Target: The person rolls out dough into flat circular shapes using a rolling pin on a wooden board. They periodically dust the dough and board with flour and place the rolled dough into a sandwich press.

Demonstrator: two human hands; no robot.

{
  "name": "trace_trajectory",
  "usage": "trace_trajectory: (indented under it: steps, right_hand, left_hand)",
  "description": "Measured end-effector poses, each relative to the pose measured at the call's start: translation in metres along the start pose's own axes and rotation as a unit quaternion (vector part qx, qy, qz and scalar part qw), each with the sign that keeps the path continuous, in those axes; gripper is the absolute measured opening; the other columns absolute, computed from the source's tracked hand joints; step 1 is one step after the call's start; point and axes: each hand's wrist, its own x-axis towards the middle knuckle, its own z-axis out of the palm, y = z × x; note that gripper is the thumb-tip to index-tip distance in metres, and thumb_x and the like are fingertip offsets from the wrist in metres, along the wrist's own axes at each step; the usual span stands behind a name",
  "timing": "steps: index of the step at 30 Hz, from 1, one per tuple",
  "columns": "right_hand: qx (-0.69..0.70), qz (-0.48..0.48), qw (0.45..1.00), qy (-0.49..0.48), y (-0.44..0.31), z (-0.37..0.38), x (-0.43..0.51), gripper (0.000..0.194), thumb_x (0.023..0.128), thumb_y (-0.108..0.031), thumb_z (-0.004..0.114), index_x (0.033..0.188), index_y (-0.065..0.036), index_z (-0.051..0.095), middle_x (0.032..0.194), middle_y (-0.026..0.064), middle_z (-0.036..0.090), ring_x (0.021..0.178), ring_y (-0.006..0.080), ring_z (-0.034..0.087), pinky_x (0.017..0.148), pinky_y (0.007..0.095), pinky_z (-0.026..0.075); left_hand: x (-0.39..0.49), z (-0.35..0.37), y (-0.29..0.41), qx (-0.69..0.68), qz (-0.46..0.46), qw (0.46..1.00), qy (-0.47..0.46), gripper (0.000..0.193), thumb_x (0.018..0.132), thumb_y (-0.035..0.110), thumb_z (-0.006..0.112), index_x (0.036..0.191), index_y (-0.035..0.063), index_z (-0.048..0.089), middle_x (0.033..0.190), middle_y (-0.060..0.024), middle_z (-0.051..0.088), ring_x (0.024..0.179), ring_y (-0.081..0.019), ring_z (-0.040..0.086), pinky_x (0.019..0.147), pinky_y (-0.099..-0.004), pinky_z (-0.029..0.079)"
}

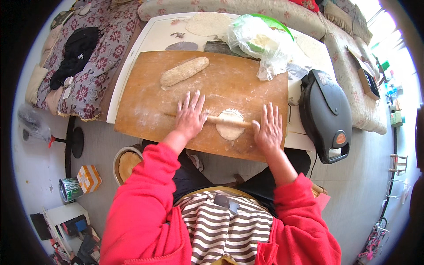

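A thin wooden rolling pin [228,121] lies across a small flattened round of dough [231,132] on a floured wooden board [142,109]. My left hand [191,114] rests over the pin's left part, fingers stretched forward, and a tapered end sticks out past it. At the other end, my right hand [269,127] holds the pin under its palm and thumb, its fingers also straight. Farther back on the board sits a thick log of dough [185,72], set at a slant.
Right of the board, a black electric griddle [326,116] with its lid down overhangs the table edge. A clear plastic bag [270,49] partly covers the board's back right corner. Flat dough sheets [208,24] lie behind. A pot [120,165] stands low at left, beside my arm.
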Motion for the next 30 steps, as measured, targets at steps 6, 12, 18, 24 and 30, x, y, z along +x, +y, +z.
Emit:
trace_trajectory:
  steps: [6, 12, 18, 24, 30]
  right_hand:
    - [0.044, 0.062, 0.995, -0.067, -0.006, 0.007, -0.017, 0.076, 0.106, -0.046, 0.056, 0.165, -0.003, 0.036, 0.175, 0.0196, 0.028, 0.163, 0.0411, 0.022, 0.132, 0.0550, 0.015]
    - [0.016, 0.095, 0.995, 0.018, 0.005, 0.018, 0.049, 0.077, 0.108, -0.051, 0.050, 0.165, -0.002, 0.036, 0.176, 0.0197, 0.027, 0.164, 0.0404, 0.019, 0.133, 0.0544, 0.014]
    - [0.046, 0.023, 0.998, -0.032, -0.007, 0.000, -0.047, 0.077, 0.105, -0.048, 0.058, 0.162, -0.001, 0.039, 0.172, 0.0211, 0.032, 0.161, 0.0436, 0.025, 0.130, 0.0581, 0.019]
    - [0.031, 0.137, 0.990, -0.012, 0.009, 0.018, 0.036, 0.074, 0.110, -0.051, 0.047, 0.164, -0.001, 0.038, 0.175, 0.0183, 0.028, 0.163, 0.0390, 0.021, 0.132, 0.0556, 0.015]
    - [0.028, 0.052, 0.998, -0.008, -0.004, 0.004, -0.004, 0.077, 0.105, -0.049, 0.057, 0.162, 0.000, 0.040, 0.174, 0.0212, 0.031, 0.163, 0.0418, 0.023, 0.132, 0.0551, 0.015]
  left_hand:
    - [-0.018, -0.003, -0.005, 0.047, 0.044, 0.998, 0.011, 0.063, 0.109, 0.045, 0.051, 0.164, 0.0152, 0.044, 0.173, -0.0111, 0.036, 0.158, -0.0419, 0.032, 0.126, -0.0652, 0.026]
    - [0.041, 0.013, -0.002, 0.018, -0.049, 0.998, 0.015, 0.061, 0.110, 0.046, 0.047, 0.164, 0.0169, 0.044, 0.173, -0.0101, 0.037, 0.160, -0.0395, 0.029, 0.127, -0.0628, 0.025]
    - [-0.055, -0.001, -0.014, 0.020, 0.075, 0.997, -0.004, 0.062, 0.110, 0.043, 0.049, 0.166, 0.0193, 0.040, 0.174, -0.0108, 0.034, 0.161, -0.0399, 0.028, 0.128, -0.0620, 0.023]
    - [0.043, 0.003, 0.000, 0.034, 0.014, 0.999, 0.025, 0.060, 0.110, 0.045, 0.050, 0.164, 0.0201, 0.044, 0.174, -0.0100, 0.036, 0.160, -0.0406, 0.029, 0.128, -0.0614, 0.025]
    - [-0.014, 0.002, -0.013, 0.015, 0.037, 0.998, 0.043, 0.059, 0.108, 0.043, 0.055, 0.163, 0.0219, 0.046, 0.173, -0.0106, 0.037, 0.159, -0.0417, 0.030, 0.127, -0.0636, 0.024]
